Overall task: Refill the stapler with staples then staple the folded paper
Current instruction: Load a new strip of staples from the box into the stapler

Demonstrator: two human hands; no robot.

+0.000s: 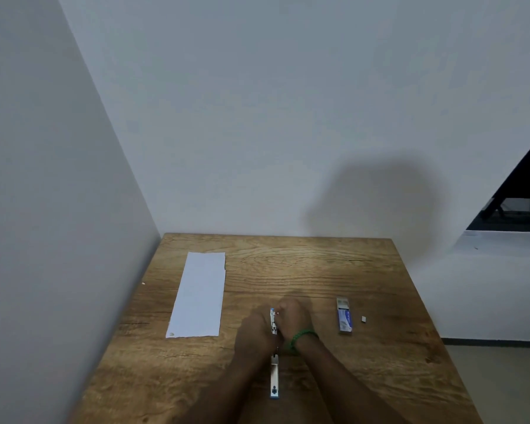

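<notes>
Both hands sit close together near the middle of the table (318, 264), w/ the stapler (274, 377) between them. It lies swung wide open in a long line, one half pointing at the person and the other half pointing away. The left hand (254, 332) curls round the stapler's middle, by the hinge, and pins it down. The right hand (294, 318), w/ a green band (303, 335) on its wrist, has bent fingers on the far half, right at the metal track. I can't tell if a strip of staples is under those fingers; it's too small and hidden. My guess: this is the filling step, not done yet. To do it well, keep the left hand firm so the stapler can't slide, set the strip legs down in the track, push it flat, then close the top slowly till it clicks. Don't snap it shut, fingers could get nipped. The staple box (344, 316) lies to the right, near, w/ a tiny staple bit (363, 318) just beside it, so more staples are easy to reach. The folded paper (199, 296) lies flat on the left, well apart, not touched. It comes after.
</notes>
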